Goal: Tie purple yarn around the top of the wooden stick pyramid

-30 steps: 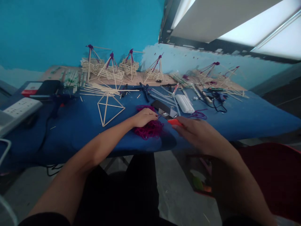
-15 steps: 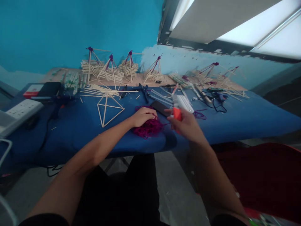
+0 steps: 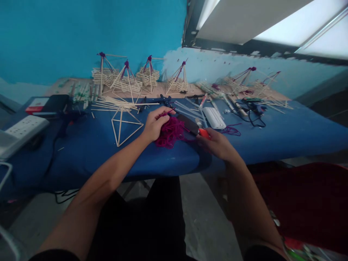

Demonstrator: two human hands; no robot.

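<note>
My left hand (image 3: 154, 123) is closed on a tangle of magenta yarn (image 3: 171, 132) and lifts part of it off the blue table cover (image 3: 89, 152). My right hand (image 3: 216, 143) grips an orange-handled cutter (image 3: 203, 132) just right of the yarn, its tip pointing at the strands. A flat frame of thin wooden sticks (image 3: 123, 125) lies to the left of my left hand. A dark phone (image 3: 189, 124) lies behind the yarn.
Several stick-and-yarn pyramid models (image 3: 127, 79) stand along the back of the table. Loose sticks (image 3: 114, 103), a white box (image 3: 214, 117), black cables (image 3: 252, 108), a glue gun (image 3: 67, 117) and a power strip (image 3: 20, 128) lie around. A red seat (image 3: 304, 203) is at right.
My left hand has gathered the yarn and moved it up and away from the table edge. My right hand picked up the orange cutter and brought it low beside the yarn.
</note>
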